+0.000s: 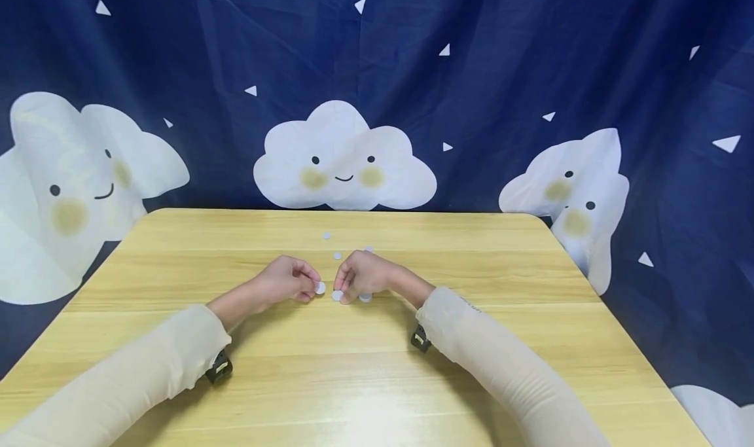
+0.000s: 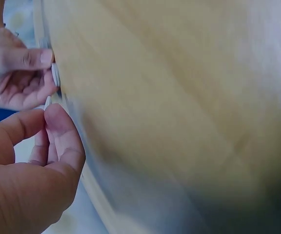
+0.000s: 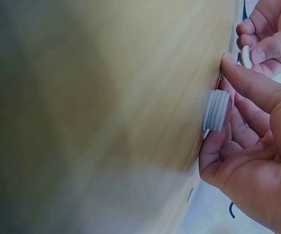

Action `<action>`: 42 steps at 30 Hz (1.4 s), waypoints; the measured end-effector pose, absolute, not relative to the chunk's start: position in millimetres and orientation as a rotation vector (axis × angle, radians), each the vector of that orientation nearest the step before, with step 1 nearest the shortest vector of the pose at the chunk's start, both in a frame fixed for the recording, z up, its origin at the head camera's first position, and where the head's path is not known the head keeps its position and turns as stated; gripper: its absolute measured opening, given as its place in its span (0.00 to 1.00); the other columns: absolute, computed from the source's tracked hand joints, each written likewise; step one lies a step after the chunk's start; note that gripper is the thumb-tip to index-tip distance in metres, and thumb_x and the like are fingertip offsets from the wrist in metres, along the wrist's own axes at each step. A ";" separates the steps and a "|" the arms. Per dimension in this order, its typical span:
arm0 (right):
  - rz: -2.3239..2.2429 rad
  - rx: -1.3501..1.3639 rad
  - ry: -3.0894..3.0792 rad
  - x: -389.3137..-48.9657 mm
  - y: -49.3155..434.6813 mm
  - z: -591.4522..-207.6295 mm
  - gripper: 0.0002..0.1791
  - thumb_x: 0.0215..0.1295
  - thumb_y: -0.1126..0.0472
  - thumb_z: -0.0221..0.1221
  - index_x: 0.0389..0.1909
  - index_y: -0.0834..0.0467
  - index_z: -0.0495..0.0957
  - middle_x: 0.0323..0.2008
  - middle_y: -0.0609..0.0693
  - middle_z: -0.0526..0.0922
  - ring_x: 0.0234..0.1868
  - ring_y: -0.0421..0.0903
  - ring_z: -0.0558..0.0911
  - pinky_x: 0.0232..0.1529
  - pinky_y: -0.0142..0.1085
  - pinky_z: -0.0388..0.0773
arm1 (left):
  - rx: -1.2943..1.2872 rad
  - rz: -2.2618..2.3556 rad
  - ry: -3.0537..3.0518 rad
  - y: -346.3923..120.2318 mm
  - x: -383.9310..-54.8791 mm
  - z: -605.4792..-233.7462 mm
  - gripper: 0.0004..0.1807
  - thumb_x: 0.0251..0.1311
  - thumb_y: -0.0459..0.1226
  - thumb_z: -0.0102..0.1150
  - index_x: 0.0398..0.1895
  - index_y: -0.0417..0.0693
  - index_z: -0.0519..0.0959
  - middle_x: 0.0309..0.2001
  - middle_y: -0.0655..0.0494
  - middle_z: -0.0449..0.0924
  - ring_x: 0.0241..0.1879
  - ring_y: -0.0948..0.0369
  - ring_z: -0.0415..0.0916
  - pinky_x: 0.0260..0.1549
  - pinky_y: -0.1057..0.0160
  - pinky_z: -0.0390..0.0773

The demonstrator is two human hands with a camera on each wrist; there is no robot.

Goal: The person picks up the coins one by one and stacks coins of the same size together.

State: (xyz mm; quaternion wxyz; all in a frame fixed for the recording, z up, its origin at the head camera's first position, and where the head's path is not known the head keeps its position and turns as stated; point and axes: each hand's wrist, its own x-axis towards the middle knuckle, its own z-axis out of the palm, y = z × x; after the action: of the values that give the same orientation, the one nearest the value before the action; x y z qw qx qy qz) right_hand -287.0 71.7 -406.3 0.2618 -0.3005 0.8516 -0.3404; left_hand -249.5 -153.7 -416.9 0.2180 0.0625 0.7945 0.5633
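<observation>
My left hand pinches a small white disc between thumb and index finger; in the right wrist view that disc is tilted on edge. My right hand has thumb and index finger at the edges of another white disc, low at the tabletop. The left wrist view shows this second disc between those fingertips. Under the right palm a short stack of white discs stands beside the curled fingers. The two hands face each other, a small gap between their discs.
Farther back on the wooden table lie more white discs: one at the rear, one nearer, and one partly behind the right hand. A dark blue curtain with cloud faces hangs behind the table's far edge.
</observation>
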 end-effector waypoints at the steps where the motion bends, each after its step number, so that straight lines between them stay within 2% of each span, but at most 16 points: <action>1: -0.922 -0.816 2.304 -287.2 71.6 -406.4 0.10 0.56 0.69 0.74 0.37 0.61 0.86 0.32 0.47 0.86 0.37 0.41 0.83 0.43 0.30 0.81 | 0.169 1.563 2.194 -152.2 -248.0 -416.7 0.09 0.64 0.25 0.59 0.46 0.28 0.78 0.40 0.41 0.82 0.36 0.56 0.82 0.42 0.58 0.86; 12: -0.929 -0.845 2.299 -286.8 71.4 -406.2 0.10 0.55 0.70 0.74 0.36 0.61 0.85 0.32 0.47 0.86 0.37 0.41 0.83 0.43 0.31 0.81 | 0.153 1.614 2.134 -139.1 -238.0 -420.1 0.10 0.64 0.24 0.59 0.47 0.26 0.78 0.40 0.41 0.80 0.36 0.56 0.83 0.42 0.59 0.86; 42: -0.974 -0.834 2.263 -289.2 73.2 -408.0 0.10 0.54 0.73 0.73 0.35 0.63 0.85 0.30 0.48 0.85 0.33 0.41 0.83 0.41 0.31 0.81 | 0.045 1.566 2.186 -120.2 -236.2 -412.2 0.07 0.63 0.22 0.61 0.43 0.27 0.81 0.38 0.41 0.83 0.33 0.58 0.83 0.38 0.62 0.86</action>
State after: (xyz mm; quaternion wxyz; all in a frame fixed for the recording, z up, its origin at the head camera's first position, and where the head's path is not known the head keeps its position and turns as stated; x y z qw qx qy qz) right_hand -289.2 73.2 -408.0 0.2671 -0.3091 0.8384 -0.3609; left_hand -236.2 -120.2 -412.2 0.2243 0.0164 0.7921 0.5675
